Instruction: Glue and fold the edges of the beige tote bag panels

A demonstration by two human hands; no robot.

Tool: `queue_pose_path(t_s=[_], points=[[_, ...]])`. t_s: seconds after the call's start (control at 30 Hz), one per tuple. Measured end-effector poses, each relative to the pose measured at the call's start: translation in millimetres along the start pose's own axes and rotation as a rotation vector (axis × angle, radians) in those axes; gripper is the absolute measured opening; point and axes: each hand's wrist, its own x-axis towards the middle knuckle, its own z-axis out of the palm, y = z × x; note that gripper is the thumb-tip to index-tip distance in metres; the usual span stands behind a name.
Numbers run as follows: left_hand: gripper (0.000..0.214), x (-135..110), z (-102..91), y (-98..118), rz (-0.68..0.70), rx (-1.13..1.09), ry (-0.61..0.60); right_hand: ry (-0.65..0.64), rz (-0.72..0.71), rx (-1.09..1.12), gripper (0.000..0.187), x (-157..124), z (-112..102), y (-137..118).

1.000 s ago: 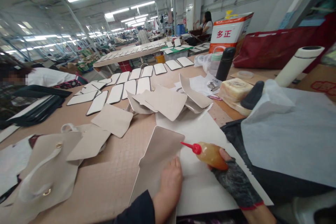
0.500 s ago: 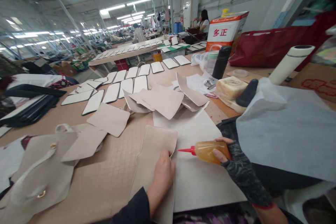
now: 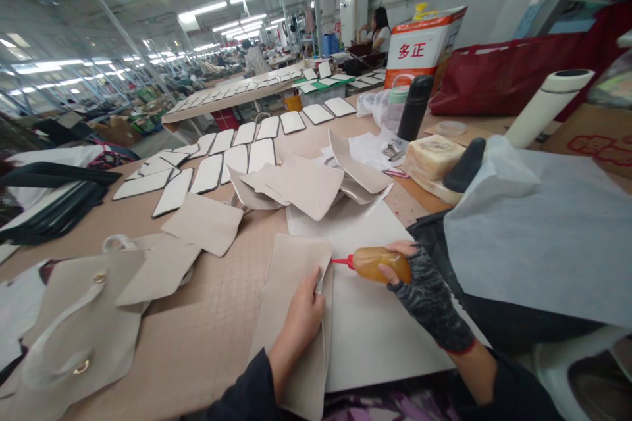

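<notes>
My left hand (image 3: 303,312) grips the right edge of a beige leather panel (image 3: 284,289) that lies in front of me, its layers parted a little there. In my right hand (image 3: 412,270), which wears a dark fingerless glove, is a squeeze bottle (image 3: 372,264) of amber liquid, held on its side. Its red nozzle points left, and the tip meets the panel's right edge just above my left fingers. Under the bottle spreads a large pale sheet (image 3: 380,335). Beyond it rests a heap of beige leather pieces (image 3: 306,181).
At left lie a beige bag panel with a strap (image 3: 89,316) and a stack of dark-edged pieces (image 3: 64,210). White panels with dark edges (image 3: 237,161) stand in rows farther back. A black flask (image 3: 415,108), a wrapped block (image 3: 434,161) and white paper (image 3: 538,230) are at right.
My right hand has brought the bottle left and slightly up, so its nozzle now reaches the panel's edge. My left hand has shifted slightly up along that edge.
</notes>
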Motion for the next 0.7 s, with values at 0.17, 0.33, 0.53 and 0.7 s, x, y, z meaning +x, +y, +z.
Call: queue_pose_path(t_s=[0.17, 0.33, 0.53, 0.7], points=[[0.054, 0.8, -1.0, 0.9, -0.009, -0.034, -0.008, -0.032, -0.152, -0.132, 0.028, 5.3, 0.1, 6.2], [0.056, 0.4, -1.9, 2.6, -0.018, -0.031, -0.014, -0.058, -0.124, -0.16, 0.021, 7.6, -0.4, 6.5], [0.056, 0.2, -0.6, 0.6, -0.002, -0.14, 0.009, -0.053, -0.135, -0.125, 0.019, 8.2, 0.4, 11.3], [0.056, -0.1, 0.6, -1.5, 0.015, -0.138, 0.023, -0.046, -0.125, -0.107, 0.02, 8.6, -1.7, 9.2]])
